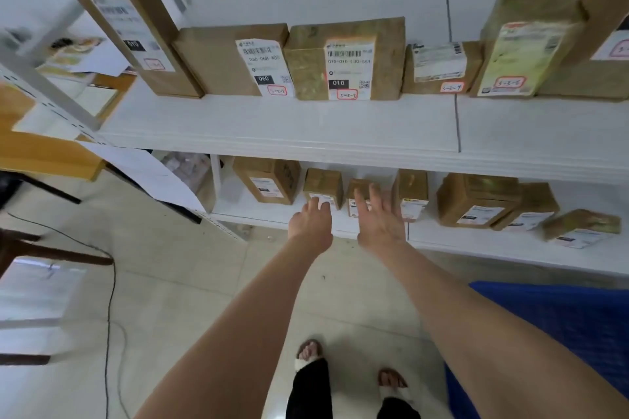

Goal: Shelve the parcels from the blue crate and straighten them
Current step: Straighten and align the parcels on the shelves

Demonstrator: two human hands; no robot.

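Both arms reach down toward the lower shelf [306,219]. My left hand [311,221] has its fingertips against the label of a small brown parcel [323,185]. My right hand [379,218] is spread, fingers over a smaller parcel [357,189] beside it; neither hand grips anything. More brown parcels stand along this shelf, among them a taller box [269,182] to the left and a narrow one [412,189] to the right. The upper shelf [289,122] carries a row of labelled parcels [347,58]. A corner of the blue crate [551,326] shows at the lower right.
Two parcels [476,199] lean askew at the right of the lower shelf, and a flat one [582,226] lies further right. A wooden table [44,153] with papers stands at the left. A black cable [110,299] runs over the tiled floor. My feet [350,371] stand below.
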